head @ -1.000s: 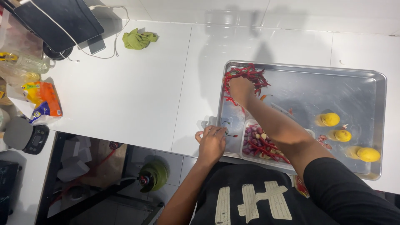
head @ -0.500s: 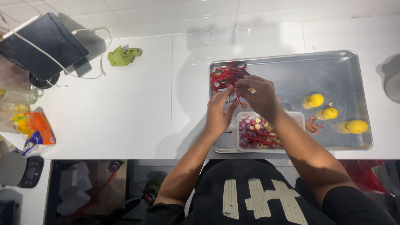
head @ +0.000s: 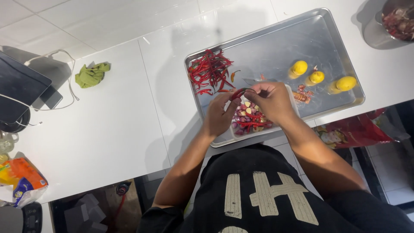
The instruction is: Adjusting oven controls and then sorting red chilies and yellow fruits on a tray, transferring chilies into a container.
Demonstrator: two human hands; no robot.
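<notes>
A large metal tray (head: 276,47) sits on the white counter. A pile of red chilies (head: 210,70) lies in its left part. Both hands hold one red chili (head: 238,92) between them, above a small white container (head: 252,121) filled with chopped chili, shallot and garlic pieces. My left hand (head: 219,115) pinches the chili's left end. My right hand (head: 272,101) grips its right end; a knife blade (head: 252,81) shows just beyond its fingers. Three yellow fruits (head: 318,77) lie on the right side of the tray.
A green cloth (head: 91,74) lies on the counter at left, near a dark tablet (head: 19,86) with white cables. An orange packet (head: 19,179) sits at the lower left edge. A metal bowl (head: 390,21) with reddish pieces stands top right. A red bag (head: 355,129) hangs below the counter.
My right hand took a chili from the pile and drew it back over the white container. My left hand left the tray's edge and joined it on the chili.
</notes>
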